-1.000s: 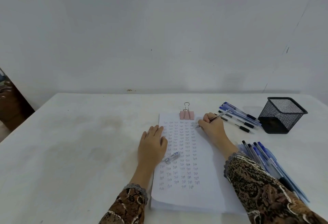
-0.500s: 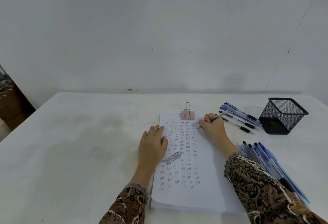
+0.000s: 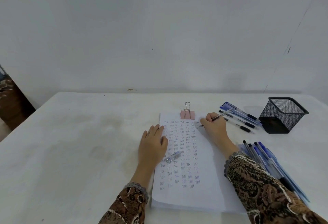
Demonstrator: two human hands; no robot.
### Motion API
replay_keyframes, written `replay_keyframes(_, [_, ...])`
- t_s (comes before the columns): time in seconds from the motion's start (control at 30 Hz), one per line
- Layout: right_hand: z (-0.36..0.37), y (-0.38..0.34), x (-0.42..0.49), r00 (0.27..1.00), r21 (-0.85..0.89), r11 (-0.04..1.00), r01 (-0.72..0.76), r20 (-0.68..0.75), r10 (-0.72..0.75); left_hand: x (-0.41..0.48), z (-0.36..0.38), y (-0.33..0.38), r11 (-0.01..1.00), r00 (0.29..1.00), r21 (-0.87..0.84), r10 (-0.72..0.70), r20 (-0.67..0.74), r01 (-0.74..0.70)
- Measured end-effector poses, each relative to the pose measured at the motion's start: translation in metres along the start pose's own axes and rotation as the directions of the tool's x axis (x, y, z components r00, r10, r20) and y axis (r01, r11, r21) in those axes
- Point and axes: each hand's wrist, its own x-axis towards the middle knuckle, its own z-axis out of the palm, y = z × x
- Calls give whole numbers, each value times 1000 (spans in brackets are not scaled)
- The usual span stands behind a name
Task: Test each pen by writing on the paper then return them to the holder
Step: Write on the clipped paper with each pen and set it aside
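Pen (image 3: 220, 115) (light, stiff, likely best pinched near its tip) is writing on paper (image 3: 204, 197), right hand (image 3: 213, 128) pinching it, left hand (image 3: 152, 145) pressing flat.

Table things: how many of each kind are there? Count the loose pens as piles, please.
Loose pen piles: 2
Held pen: 1
Pen cap: 1
Pink binder clip: 1
Black mesh holder: 1
Paper stack: 1
Total: 7
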Motion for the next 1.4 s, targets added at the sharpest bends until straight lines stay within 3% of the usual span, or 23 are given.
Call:
replay_keyframes(0.33, [-1,-2,-1,1000,11,1000,-3,4,3,-1,0,0,1000,1000,-21,2,7,-2])
replay_keyframes(0.4, [-4,-4,-1,998,157,986,-61,-4,63,-1,-2,2,998,1000,-68,3,-1,-3])
replay_keyframes(0.5, [-14,-7,2,982,458,877,-147,-36,183,-4,-14,8,941,999,-338,-10,-47,-6])
replay_keyframes(0.57, [-19,-12,1,968,564,805,-186,-35,248,-11,-24,6,903,995,-418,87,-39,-95])
replay_keyframes(0.67, [-17,-22,-12,954,694,673,-255,69,290,-25,-27,0,927,959,-295,269,87,-233])
replay_keyframes(0.8, [-3,-21,-48,919,731,563,-386,255,300,-25,-16,-3,930,931,-110,359,59,-352])
replay_keyframes(0.87, [0,-17,-62,924,730,569,-379,266,275,-21,-15,6,930,941,-153,339,7,-334])
replay_keyframes(1.0, [0,-13,-72,952,673,674,-305,211,221,-20,-17,26,894,980,-405,199,-30,-194])
replay_keyframes(1.17, [3,-12,-79,963,590,768,-248,238,128,-22,-16,25,879,979,-432,197,-51,-199])
replay_keyframes(1.4, [1,-13,-79,970,649,722,-240,199,143,-23,-11,23,879,970,-416,238,-40,-233])
